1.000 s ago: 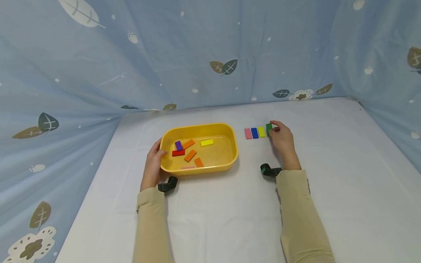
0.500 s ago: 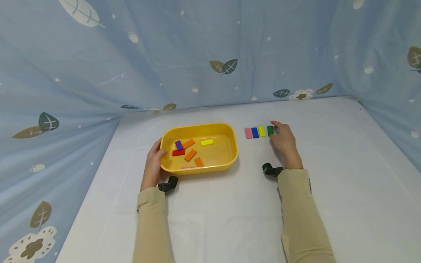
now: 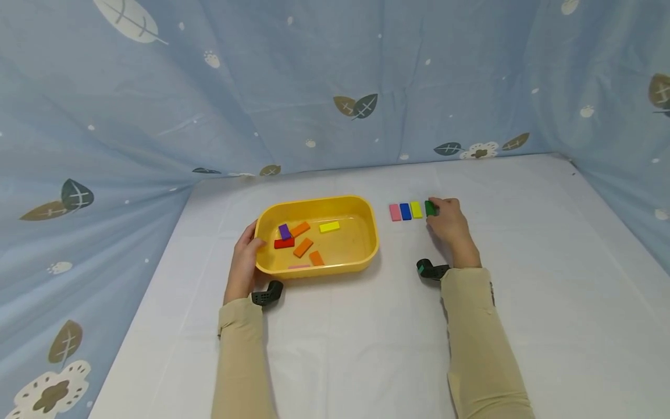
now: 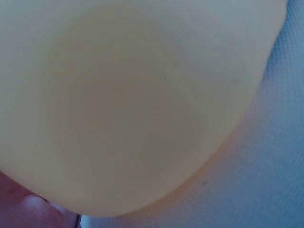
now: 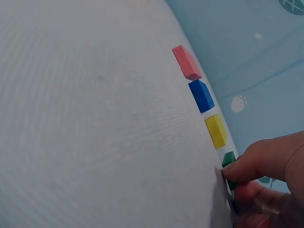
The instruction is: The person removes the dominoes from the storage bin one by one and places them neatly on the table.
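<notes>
My left hand (image 3: 243,267) grips the left end of a yellow plastic tray (image 3: 374,247), thumb over its rim. In the left wrist view the tray's blurred wall (image 4: 118,118) fills most of the picture. My right hand (image 3: 450,227) pinches a green block (image 3: 430,208) between thumb and fingers on the white cloth. That same green block (image 5: 229,158) is partly hidden by the thumb in the right wrist view. To its left, in a row with small gaps, lie a yellow block (image 3: 416,209), a blue block (image 3: 405,211) and a pink block (image 3: 395,212).
Inside the tray are several orange blocks (image 3: 303,248), a purple block (image 3: 284,231), a red block (image 3: 284,243), a yellow block (image 3: 330,227) and a partly hidden pink one (image 3: 299,266). A blue patterned curtain (image 3: 293,87) borders the white table (image 3: 345,349) at the back and sides.
The green block has shifted slightly right and now lies in the row. My right hand let go of it, fingers spread, then took hold again. The left hand and tray stayed put.
</notes>
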The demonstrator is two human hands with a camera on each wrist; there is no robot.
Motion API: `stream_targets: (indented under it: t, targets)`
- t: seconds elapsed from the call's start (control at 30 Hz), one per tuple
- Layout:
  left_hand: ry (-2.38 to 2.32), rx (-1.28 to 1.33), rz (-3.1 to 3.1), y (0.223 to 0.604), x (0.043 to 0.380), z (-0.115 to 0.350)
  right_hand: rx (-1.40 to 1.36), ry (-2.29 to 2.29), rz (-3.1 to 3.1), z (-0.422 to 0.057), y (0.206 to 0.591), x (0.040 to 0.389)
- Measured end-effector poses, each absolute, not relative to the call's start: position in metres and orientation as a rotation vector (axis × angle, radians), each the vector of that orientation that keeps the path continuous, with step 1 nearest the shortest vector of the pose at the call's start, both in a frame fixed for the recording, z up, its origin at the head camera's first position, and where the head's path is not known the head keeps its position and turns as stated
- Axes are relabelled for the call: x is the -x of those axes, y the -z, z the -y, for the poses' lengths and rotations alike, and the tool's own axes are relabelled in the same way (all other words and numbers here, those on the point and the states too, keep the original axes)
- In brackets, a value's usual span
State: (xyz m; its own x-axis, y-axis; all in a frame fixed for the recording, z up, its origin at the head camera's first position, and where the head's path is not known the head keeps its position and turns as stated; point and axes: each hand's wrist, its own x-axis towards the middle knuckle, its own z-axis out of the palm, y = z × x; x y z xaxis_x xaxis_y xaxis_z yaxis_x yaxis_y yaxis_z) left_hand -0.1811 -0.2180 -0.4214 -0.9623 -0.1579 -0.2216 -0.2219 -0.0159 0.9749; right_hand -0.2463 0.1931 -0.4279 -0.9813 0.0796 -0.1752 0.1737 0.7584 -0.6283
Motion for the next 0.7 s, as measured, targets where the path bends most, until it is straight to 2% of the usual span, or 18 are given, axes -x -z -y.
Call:
stream_targets:
  t: [0.7]
  targets:
    - [-2.170, 0.422, -2.146, 0.4222, 0.1824, 0.2198, -0.146, 1.005, -2.855, -0.1924, 0.4312, 0.2498]
